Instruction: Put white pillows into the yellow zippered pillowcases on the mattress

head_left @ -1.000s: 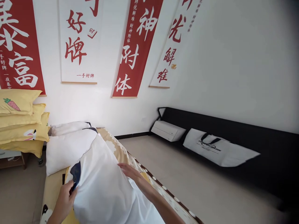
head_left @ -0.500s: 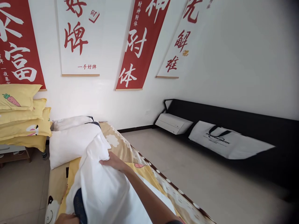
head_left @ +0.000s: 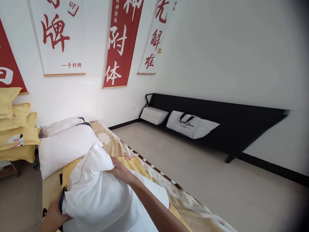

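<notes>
A white pillow [head_left: 103, 193] with a dark blue edge strip is bunched up above the bed, close in front of me. My left hand [head_left: 54, 214] closes on its near left side, by the dark strip. On the opposite side my right hand [head_left: 120, 170] pinches a fold of the white cloth, its fingertips partly hidden behind it. Beyond the held pillow, a second white pillow [head_left: 65, 148] lies flat on the bed, and another white pillow [head_left: 60, 125] with a dark corner rests behind that one.
A patterned brown and cream sheet [head_left: 111, 133] covers the bed, with yellow cloth under the held pillow. Yellow pillows [head_left: 21, 138] are stacked at the left. Along the right wall stands a black bench [head_left: 224, 129] with a white bag [head_left: 190, 124] and a white box [head_left: 154, 115].
The view has swung right. My left hand has come up into view with the pillow's dark-edged side, and the label strip has turned mostly out of sight. My right hand keeps its hold.
</notes>
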The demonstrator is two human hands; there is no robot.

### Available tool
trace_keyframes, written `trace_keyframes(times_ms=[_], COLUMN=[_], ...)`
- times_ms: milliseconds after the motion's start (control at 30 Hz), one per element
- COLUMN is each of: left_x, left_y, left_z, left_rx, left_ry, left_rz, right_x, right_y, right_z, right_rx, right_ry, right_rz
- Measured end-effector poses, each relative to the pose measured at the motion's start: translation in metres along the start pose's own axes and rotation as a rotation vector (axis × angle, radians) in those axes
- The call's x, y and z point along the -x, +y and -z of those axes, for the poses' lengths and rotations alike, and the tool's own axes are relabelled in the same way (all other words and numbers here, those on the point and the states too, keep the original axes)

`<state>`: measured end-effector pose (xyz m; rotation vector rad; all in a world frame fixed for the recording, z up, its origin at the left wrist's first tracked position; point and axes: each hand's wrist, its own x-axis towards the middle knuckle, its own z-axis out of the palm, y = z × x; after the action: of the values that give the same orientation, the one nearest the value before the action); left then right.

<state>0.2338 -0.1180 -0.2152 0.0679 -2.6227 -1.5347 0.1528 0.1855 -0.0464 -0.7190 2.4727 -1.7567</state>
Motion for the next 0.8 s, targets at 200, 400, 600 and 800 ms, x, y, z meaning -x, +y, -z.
trace_keyframes(times_ms=[200,400,600,800], left_x=[-0.007,0.007,0.019,0.015], left_y=[0.069,0.073,0.051,0.072], left_z=[-0.003,0.015,0.018,0.016], left_rx=[0.145,0.138,0.175,0.281], left_ry=[-0.042,0.02,0.26,0.244], left_rz=[-0.088,-0.046,0.084,0.165], right_x=[0.017,0.048,0.069,0.08], right_y=[0.018,0.032,0.051,0.094], right_z=[-0.051,-0.136,-0.178,-0.231], right_rx=[0.277,0.472,0.444,0.641], right_ry=[0.347,-0.002,-0.063,0.124], right_rz=[0.191,0.413,0.377,0.282])
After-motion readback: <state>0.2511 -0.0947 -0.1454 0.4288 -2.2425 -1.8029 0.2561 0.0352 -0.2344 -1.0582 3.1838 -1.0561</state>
